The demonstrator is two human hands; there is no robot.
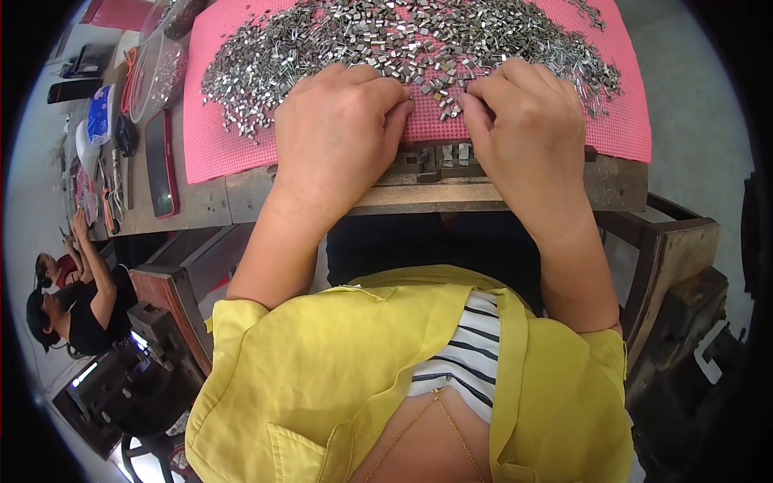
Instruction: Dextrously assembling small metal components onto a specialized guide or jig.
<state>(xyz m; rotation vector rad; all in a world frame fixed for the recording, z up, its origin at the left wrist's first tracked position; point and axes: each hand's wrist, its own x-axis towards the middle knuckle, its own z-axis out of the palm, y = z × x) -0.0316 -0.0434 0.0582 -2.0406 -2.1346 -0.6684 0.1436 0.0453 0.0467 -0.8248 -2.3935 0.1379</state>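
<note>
Small silver metal pieces [322, 48], many of them box-shaped, lie heaped in a wide arc on a pink mesh mat [217, 149]. At the near side of the heap my left hand [334, 121] is closed, thumb and index finger pressed together. Opposite it, a short gap away, my right hand [527, 121] is also closed in a pinch beside a few loose pieces. What either pinch holds is too small or hidden to make out. Between my wrists, a dark metal fixture [425, 163] runs along the table's front edge, with shiny metal blocks [456, 154] on it.
Left of the mat, a phone in a red case [161, 165] lies on the wooden table [201, 205]. Beyond it are a clear plastic tub [167, 76], a blue packet [99, 114] and hand tools [111, 205]. Other people [88, 302] sit at left; dark machinery [684, 322] stands at right.
</note>
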